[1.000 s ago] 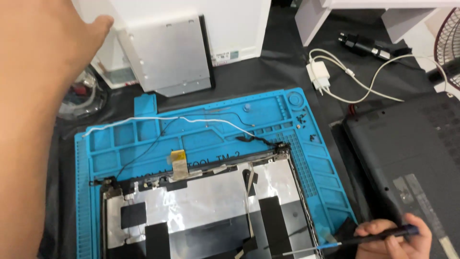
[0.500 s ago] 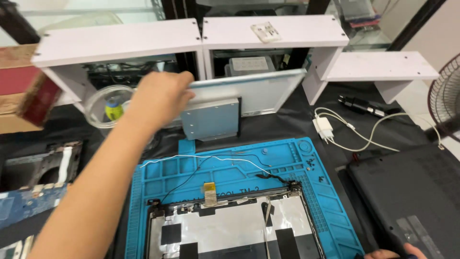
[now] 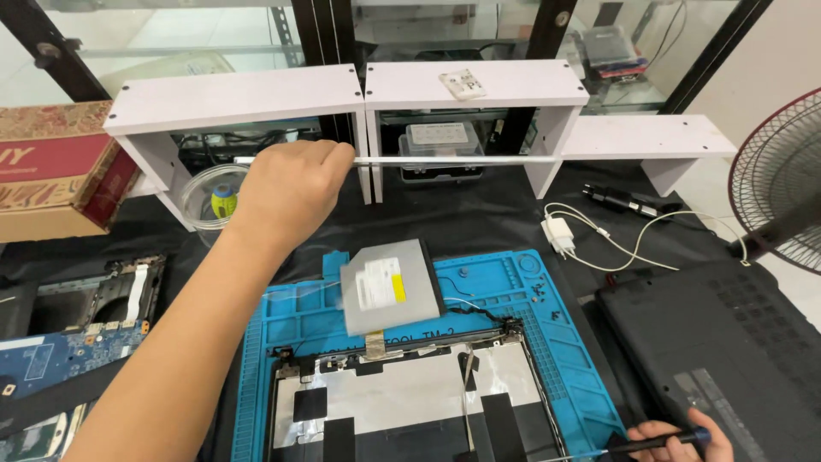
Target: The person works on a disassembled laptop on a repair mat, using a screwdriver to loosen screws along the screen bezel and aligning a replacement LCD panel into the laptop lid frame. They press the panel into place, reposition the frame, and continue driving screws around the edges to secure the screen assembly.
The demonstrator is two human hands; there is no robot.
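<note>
Reaching forward, left hand (image 3: 286,192) fisted on flat white panel (image 3: 445,160) — right hand (image 3: 684,441) apparently pinching screwdriver (image 3: 654,442).

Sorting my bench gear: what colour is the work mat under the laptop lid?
The work mat is bright blue, seen clearly in the head view.

My right hand (image 3: 684,441) and its screwdriver (image 3: 637,443) are cropped by the bottom edge; the fan (image 3: 782,184) by the right edge.

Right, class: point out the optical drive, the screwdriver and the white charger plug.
optical drive (image 3: 389,287), head view, middle of its grey top.
screwdriver (image 3: 654,441), head view, black handle in the right hand.
white charger plug (image 3: 558,233), head view, plug body.
</note>
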